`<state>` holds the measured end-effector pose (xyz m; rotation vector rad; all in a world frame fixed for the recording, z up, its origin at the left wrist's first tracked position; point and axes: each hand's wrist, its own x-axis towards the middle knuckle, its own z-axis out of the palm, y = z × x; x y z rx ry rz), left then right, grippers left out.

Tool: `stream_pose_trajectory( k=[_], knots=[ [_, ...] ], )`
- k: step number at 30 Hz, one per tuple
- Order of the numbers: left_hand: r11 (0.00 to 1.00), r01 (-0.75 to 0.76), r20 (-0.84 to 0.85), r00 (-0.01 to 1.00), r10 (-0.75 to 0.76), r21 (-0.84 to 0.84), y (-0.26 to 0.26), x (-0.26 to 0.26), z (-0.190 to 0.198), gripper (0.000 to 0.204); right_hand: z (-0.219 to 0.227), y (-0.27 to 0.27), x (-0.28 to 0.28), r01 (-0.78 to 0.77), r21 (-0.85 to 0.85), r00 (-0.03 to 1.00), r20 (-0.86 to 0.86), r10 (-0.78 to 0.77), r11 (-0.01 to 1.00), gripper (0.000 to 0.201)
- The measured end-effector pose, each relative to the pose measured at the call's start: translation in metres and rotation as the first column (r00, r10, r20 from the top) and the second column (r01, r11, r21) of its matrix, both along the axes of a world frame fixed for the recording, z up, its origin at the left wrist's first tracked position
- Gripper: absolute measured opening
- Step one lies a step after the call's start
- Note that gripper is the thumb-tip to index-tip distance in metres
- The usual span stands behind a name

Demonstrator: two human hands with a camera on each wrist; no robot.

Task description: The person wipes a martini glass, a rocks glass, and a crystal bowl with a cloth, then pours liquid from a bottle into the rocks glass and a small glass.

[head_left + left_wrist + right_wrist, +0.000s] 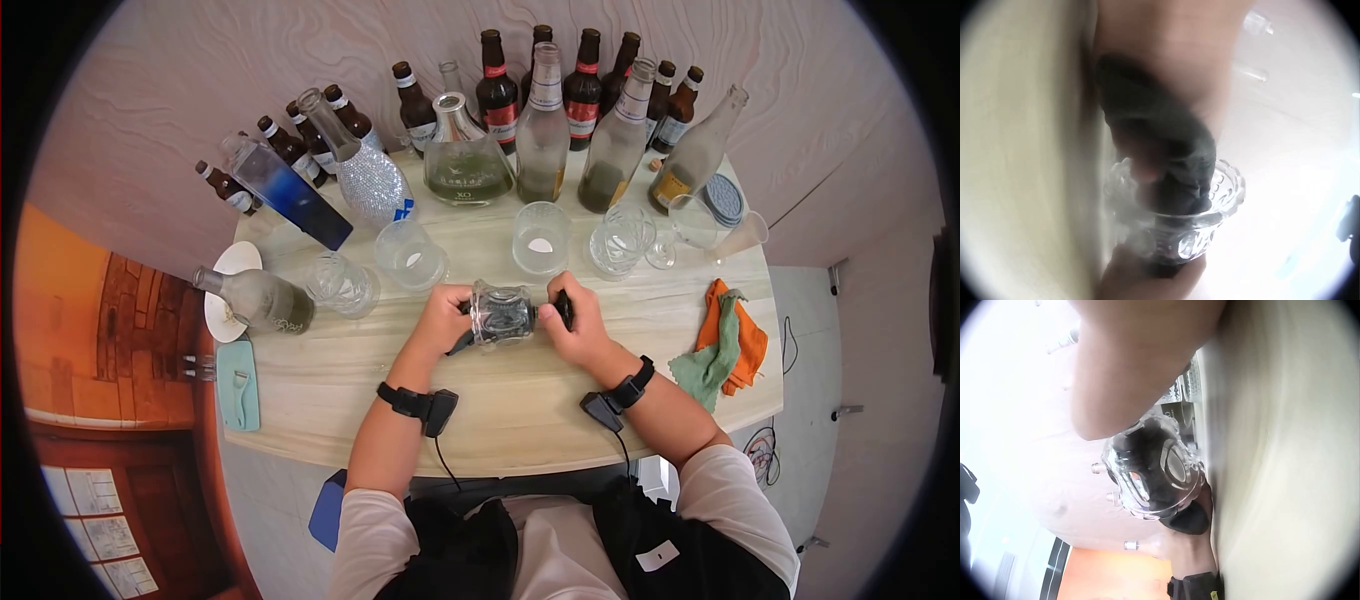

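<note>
A clear patterned glass (pixel 503 314) lies sideways between the hands, above the table, with dark cloth showing inside it. My left hand (pixel 443 320) holds part of the dark cloth at the glass's mouth; in the left wrist view the cloth (pixel 1160 125) runs from that hand (pixel 1166 37) into the scalloped rim (pixel 1232 181). My right hand (pixel 580 325) grips the other end, dark cloth (pixel 565 310) between its thumb and fingers. The right wrist view shows the glass (pixel 1154 465) below the right hand (pixel 1141 362), whose fingertips are partly hidden.
Empty-looking glasses (pixel 410 255) stand just behind the hands. Clear bottles (pixel 542 140) and brown bottles (pixel 497 95) line the back. At left are a white plate (pixel 240 257), a lying bottle (pixel 262 300) and a teal board (pixel 238 390); at right, orange (pixel 745 360) and green cloths (pixel 708 365).
</note>
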<state>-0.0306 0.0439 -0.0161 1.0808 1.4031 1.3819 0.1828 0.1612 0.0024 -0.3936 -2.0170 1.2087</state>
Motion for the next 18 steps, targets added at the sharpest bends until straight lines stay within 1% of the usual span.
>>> stream_pose_trajectory(
  k=[1, 2, 3, 4, 5, 7, 8, 10, 11, 13, 14, 16, 17, 18],
  knots=[
    [1.000, 0.006, -0.121, 0.993, -0.003, 0.030, -0.001, 0.002, 0.002, 0.013, 0.001, 0.000, 0.001, 0.025, -0.083, 0.997, 0.080, -0.018, 0.996, 0.027],
    [1.000, 0.006, -0.121, 0.993, -0.003, 0.029, -0.002, 0.001, -0.002, 0.013, 0.000, 0.000, 0.000, 0.024, -0.083, 0.997, 0.079, -0.018, 0.996, 0.027],
    [0.996, 0.031, -0.222, 0.975, -0.011, 0.088, -0.003, -0.001, -0.010, 0.013, -0.001, 0.000, -0.002, 0.031, -0.126, 0.998, 0.053, -0.025, 0.992, 0.029],
    [0.988, 0.062, -0.321, 0.947, -0.013, 0.143, -0.002, -0.001, -0.008, 0.013, -0.003, 0.001, -0.003, 0.038, -0.168, 0.999, 0.026, -0.034, 0.985, 0.031],
    [0.988, 0.063, -0.322, 0.947, -0.014, 0.143, -0.003, 0.000, -0.007, 0.013, -0.006, 0.002, -0.004, 0.039, -0.167, 0.999, 0.025, -0.035, 0.985, 0.031],
    [0.987, 0.036, -0.265, 0.964, 0.006, 0.154, -0.003, 0.004, -0.001, 0.014, -0.010, 0.003, -0.005, 0.027, -0.186, 0.999, 0.025, -0.023, 0.982, 0.031],
    [0.987, 0.036, -0.265, 0.964, 0.006, 0.154, -0.002, 0.004, -0.001, 0.014, -0.009, 0.003, -0.004, 0.028, -0.186, 0.999, 0.025, -0.024, 0.982, 0.031],
    [0.994, -0.040, -0.215, 0.975, 0.061, 0.098, -0.002, 0.003, -0.001, 0.016, -0.006, 0.002, -0.004, 0.019, -0.148, 1.000, 0.009, -0.018, 0.989, 0.030],
    [0.994, -0.041, -0.214, 0.975, 0.061, 0.098, -0.001, 0.002, -0.001, 0.016, -0.007, 0.002, -0.004, 0.019, -0.148, 1.000, 0.009, -0.018, 0.989, 0.030],
    [0.998, -0.033, -0.001, 0.999, 0.033, -0.052, 0.000, -0.001, -0.002, 0.017, -0.009, 0.003, -0.007, 0.022, 0.071, 0.988, -0.155, -0.011, 0.997, 0.032],
    [0.998, -0.034, -0.001, 0.999, 0.034, -0.051, 0.002, -0.003, -0.002, 0.017, -0.008, 0.003, -0.010, 0.021, 0.072, 0.988, -0.154, -0.010, 0.997, 0.032],
    [0.999, -0.040, 0.225, 0.973, 0.044, -0.021, 0.004, -0.005, -0.003, 0.017, -0.003, 0.003, -0.013, 0.023, 0.207, 0.948, -0.316, 0.044, 0.978, 0.031],
    [0.999, -0.041, 0.225, 0.973, 0.045, -0.021, 0.004, -0.006, -0.001, 0.017, -0.001, 0.003, -0.012, 0.023, 0.208, 0.948, -0.316, 0.045, 0.978, 0.031],
    [0.997, -0.040, 0.230, 0.972, 0.056, -0.072, 0.003, -0.007, 0.001, 0.017, 0.000, 0.002, -0.010, 0.005, 0.207, 0.963, -0.265, 0.051, 0.978, 0.028]
  ],
)
